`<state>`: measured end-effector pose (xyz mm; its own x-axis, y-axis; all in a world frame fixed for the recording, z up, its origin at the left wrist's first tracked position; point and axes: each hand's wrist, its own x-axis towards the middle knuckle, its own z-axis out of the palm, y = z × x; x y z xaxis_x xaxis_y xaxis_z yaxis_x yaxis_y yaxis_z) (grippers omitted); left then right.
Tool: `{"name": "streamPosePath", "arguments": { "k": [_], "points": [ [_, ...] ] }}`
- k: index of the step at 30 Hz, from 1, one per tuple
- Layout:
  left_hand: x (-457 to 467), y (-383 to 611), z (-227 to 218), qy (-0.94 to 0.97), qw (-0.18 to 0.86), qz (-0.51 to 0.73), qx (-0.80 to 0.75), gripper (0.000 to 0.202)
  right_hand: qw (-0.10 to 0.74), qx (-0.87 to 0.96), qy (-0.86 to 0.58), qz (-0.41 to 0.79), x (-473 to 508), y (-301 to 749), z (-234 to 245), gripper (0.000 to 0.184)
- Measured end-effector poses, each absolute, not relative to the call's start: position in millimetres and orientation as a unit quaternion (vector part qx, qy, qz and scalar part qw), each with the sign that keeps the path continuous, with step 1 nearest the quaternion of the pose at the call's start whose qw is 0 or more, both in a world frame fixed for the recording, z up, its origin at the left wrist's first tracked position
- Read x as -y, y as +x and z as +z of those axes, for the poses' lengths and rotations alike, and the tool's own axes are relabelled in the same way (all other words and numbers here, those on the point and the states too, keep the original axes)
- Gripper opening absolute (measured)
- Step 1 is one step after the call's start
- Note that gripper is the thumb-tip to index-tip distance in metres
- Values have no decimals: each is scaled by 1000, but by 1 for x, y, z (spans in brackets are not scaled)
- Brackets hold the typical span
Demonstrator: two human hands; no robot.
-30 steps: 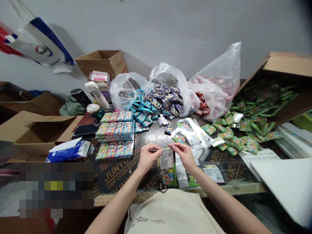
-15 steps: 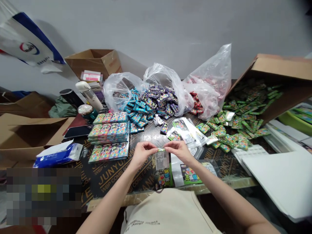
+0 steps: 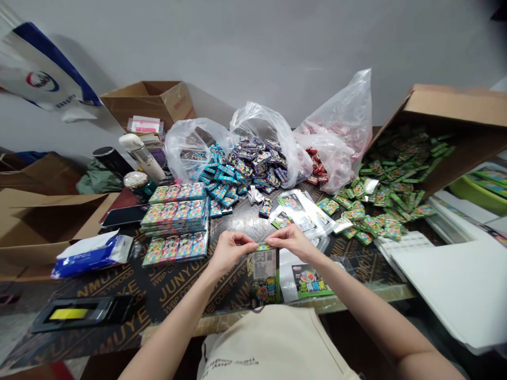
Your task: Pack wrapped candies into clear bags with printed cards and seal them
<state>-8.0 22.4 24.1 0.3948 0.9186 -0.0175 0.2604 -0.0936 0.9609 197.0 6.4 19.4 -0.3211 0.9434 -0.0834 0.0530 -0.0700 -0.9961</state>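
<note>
My left hand and my right hand face each other above the near part of the table. Each pinches one end of the top edge of a printed green and black packet, which hangs toward me. Its lower end shows colourful round artwork. Just right of it, under my right forearm, lies a clear bag with a green and black printed card. Beyond my right hand are several more flat printed bags. Stacked packs of small colourful boxes stand left of my left hand.
Plastic bags spill blue, purple and red packets along the back. Green packets pour from a tipped carton at right. White sheets, a blue-white pack and a black tray lie around.
The view has shifted slightly, moving the background a little left. Both hands keep their pinch on the packet's top edge, with the gap between the fingertips slightly wider.
</note>
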Motion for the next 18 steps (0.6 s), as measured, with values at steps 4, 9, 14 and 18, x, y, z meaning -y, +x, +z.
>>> {"name": "streamPosePath", "arguments": {
  "k": [4,9,14,18],
  "points": [
    [-15,-5,29,722,426,328,-436,17,407,582,-461,533,-2,198,14,21],
    [-10,-3,25,809,298,336,-378,13,504,616,-472,379,28,189,5,16],
    [-12,-1,20,875,241,247,-341,32,466,676,-511,254,29,237,-1,31],
    [-12,-3,19,873,237,255,-340,31,378,582,-720,15,6,329,-20,41]
  ]
}}
